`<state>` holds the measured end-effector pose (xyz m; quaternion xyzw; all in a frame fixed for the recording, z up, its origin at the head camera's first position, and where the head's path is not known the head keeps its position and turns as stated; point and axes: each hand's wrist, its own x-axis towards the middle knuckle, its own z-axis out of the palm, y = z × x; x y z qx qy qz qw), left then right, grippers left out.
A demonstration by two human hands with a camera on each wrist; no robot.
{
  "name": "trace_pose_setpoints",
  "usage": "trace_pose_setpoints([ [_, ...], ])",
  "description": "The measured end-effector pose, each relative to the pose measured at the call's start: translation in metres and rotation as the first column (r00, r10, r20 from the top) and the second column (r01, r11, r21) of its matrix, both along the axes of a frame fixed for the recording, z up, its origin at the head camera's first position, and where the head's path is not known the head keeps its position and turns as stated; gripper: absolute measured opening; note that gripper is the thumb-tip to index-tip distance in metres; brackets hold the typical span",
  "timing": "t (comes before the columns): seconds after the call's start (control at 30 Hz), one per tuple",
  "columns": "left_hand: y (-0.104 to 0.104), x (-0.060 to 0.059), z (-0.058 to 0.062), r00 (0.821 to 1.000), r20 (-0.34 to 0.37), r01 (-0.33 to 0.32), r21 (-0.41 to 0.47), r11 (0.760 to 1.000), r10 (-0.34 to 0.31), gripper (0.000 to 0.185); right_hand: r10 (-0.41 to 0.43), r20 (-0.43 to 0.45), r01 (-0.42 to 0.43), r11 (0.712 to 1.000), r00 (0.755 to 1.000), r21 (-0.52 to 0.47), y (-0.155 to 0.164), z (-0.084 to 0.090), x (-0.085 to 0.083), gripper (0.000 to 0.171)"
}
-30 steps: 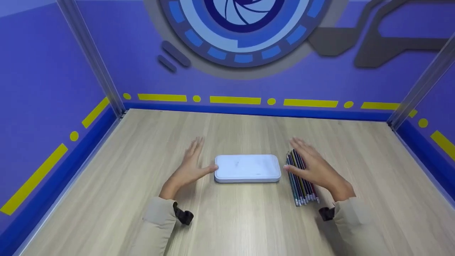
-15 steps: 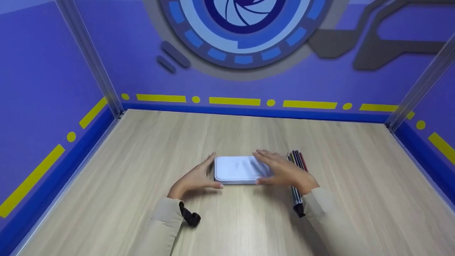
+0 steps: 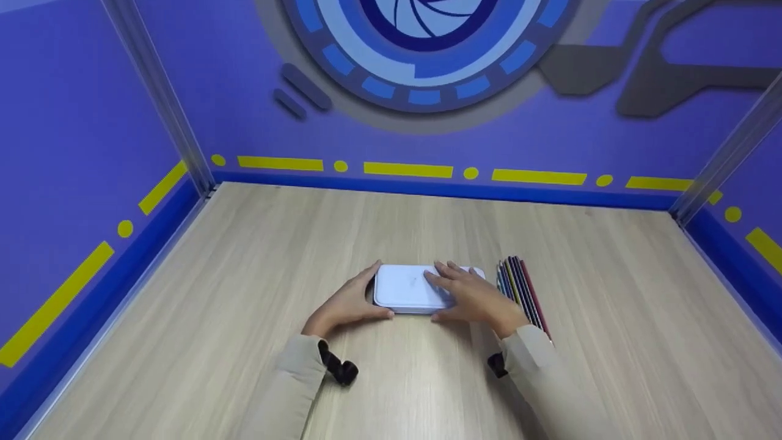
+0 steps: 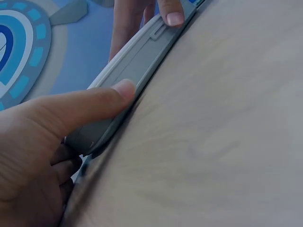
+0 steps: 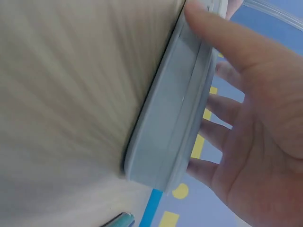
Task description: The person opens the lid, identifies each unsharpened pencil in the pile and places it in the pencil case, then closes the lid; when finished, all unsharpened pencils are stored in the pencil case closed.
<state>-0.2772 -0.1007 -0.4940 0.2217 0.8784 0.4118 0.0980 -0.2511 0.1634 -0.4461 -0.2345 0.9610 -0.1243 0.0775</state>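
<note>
the white pencil case (image 3: 406, 288) lies flat near the middle of the wooden table (image 3: 244, 275), its long side running 9 to 3 o'clock. it looks like a thin, rigid shell with a smooth lid and rounded corners, so likely light, stiff and a little slippery; the seam along the front edge, with what may be a small catch there in the left wrist view, seems the place to take hold.

the left hand (image 3: 348, 302) curls round the case's 9 o'clock end, thumb (image 4: 102, 101) pressed on the near edge and fingers wrapped behind. the right hand (image 3: 473, 298) lies over the 3 o'clock half, fingers (image 5: 215, 135) spread across the lid and thumb set against the front seam.

a bundle of coloured pencils (image 3: 522, 292) lies just beside the case at its 3 o'clock end, pointing roughly 12 to 6, partly under the right sleeve. it is the only thing close enough to be knocked. purple walls (image 3: 73, 153) ring the table at 9, 12 and 3 o'clock.
</note>
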Motion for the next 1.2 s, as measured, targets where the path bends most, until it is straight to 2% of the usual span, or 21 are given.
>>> trace_pose_setpoints([
  [0.33, -0.0003, 0.0044, -0.0027, 0.999, -0.025, -0.026, 0.044, 0.999, 0.027, 0.107, 0.059, -0.151, -0.046, 0.995, 0.987, 0.088, -0.0025, -0.0019, 0.0004, 0.079],
  [0.7, -0.0002, 0.0067, -0.0055, 1.0, -0.019, -0.016, 0.07, 0.997, 0.018, 0.106, 0.132, -0.218, -0.096, 0.981, 0.967, 0.17, -0.0003, -0.0032, 0.0001, 0.078],
  [0.93, 0.0007, 0.0064, -0.0068, 1.0, -0.018, -0.016, 0.084, 0.996, 0.017, 0.108, 0.129, -0.192, -0.097, 0.981, 0.973, 0.17, 0.001, -0.002, -0.0011, 0.077],
  [1.2, -0.0001, 0.0082, -0.0051, 1.0, 0.007, -0.027, 0.107, 0.994, 0.027, 0.112, 0.187, -0.23, -0.166, 0.98, 0.955, 0.108, 0.0043, 0.0023, -0.0065, 0.068],
])
